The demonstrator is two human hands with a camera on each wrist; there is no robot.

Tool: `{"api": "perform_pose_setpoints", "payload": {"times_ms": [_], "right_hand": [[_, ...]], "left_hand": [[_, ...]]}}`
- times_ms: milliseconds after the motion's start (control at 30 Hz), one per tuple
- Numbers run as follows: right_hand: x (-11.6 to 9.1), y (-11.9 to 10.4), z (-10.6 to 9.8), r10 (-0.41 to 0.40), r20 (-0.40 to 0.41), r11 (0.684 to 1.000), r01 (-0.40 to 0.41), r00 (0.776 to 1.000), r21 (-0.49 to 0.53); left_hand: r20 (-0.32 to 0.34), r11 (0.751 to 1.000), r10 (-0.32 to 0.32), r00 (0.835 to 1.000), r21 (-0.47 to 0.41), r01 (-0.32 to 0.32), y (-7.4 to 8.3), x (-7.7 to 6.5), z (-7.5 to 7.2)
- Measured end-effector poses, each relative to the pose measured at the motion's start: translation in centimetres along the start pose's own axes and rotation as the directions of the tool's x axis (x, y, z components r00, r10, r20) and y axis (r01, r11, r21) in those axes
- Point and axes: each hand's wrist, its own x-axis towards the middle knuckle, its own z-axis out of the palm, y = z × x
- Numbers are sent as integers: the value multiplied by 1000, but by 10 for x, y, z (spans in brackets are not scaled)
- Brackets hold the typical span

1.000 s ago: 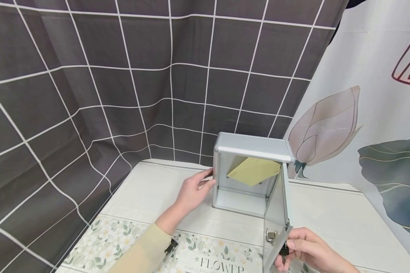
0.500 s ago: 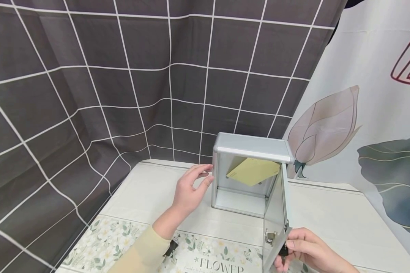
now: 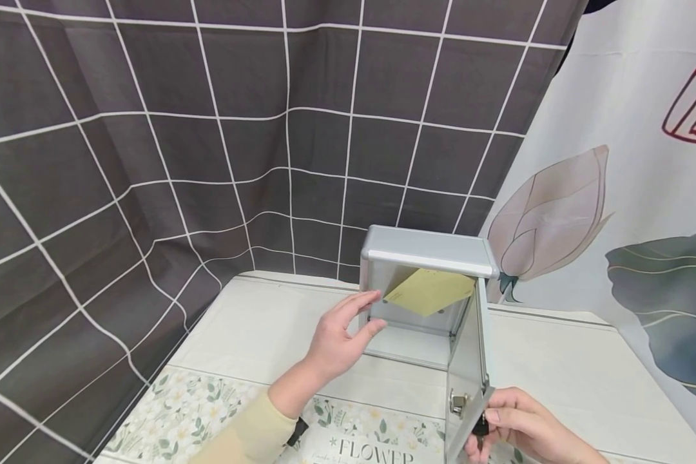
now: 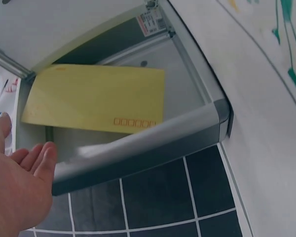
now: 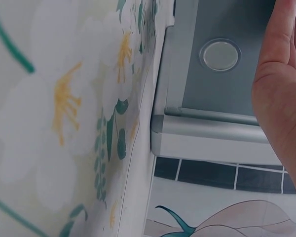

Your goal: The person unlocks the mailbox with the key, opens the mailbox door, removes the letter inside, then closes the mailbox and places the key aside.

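Observation:
A silver metal box (image 3: 429,248) stands on the table with its door (image 3: 470,361) swung out toward me. Inside, a yellow envelope (image 4: 98,96) leans tilted, a row of small red squares printed along one edge. My left hand (image 3: 345,335) is at the left side of the opening, fingers extended and thumb apart, holding nothing; its fingertips overlap the opening in the head view. At the door's free edge, my right hand (image 3: 524,419) pinches a black-headed key (image 3: 483,425) by the lock (image 3: 458,403). In the right wrist view, what its fingers grip is out of frame.
A pale table cover (image 3: 267,316) with a floral band and the printed word FLOWER lies under the box. Behind hangs a dark grid-patterned curtain (image 3: 319,148), with a white flower-print cloth (image 3: 644,193) at right. A black wrist strap (image 3: 297,432) shows at my left sleeve.
My left hand has let go of the box's left side and moved right, in front of the opening. The right hand, door and envelope have stayed put.

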Motion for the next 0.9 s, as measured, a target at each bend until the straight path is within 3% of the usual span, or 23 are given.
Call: {"api": "perform_pose_setpoints", "payload": {"times_ms": [167,333,500,667,767,900], "right_hand": [[0,-1,0,4,0,1000,-4,1000,7],[0,-1,2,16,-5,1000,-16,1000,20],[0,-1,3,21,-12,1000,-21,1000,24],[1,0,4,22,-17,999,-21,1000,38],[1,0,4,30,-22,999,-29,999,40],[1,0,5,39,-25,999,-38,999,36]], "left_hand": [[38,1000,-27,999,4,27,1,0,7],[80,995,-95,992,27,93,1,1,14],[127,977,-213,969,44,209,3,4,22],[168,950,-313,935,44,310,4,8,30],[174,935,-353,919,42,351,3,11,36],[160,930,-367,916,58,362,1,16,45]]}}
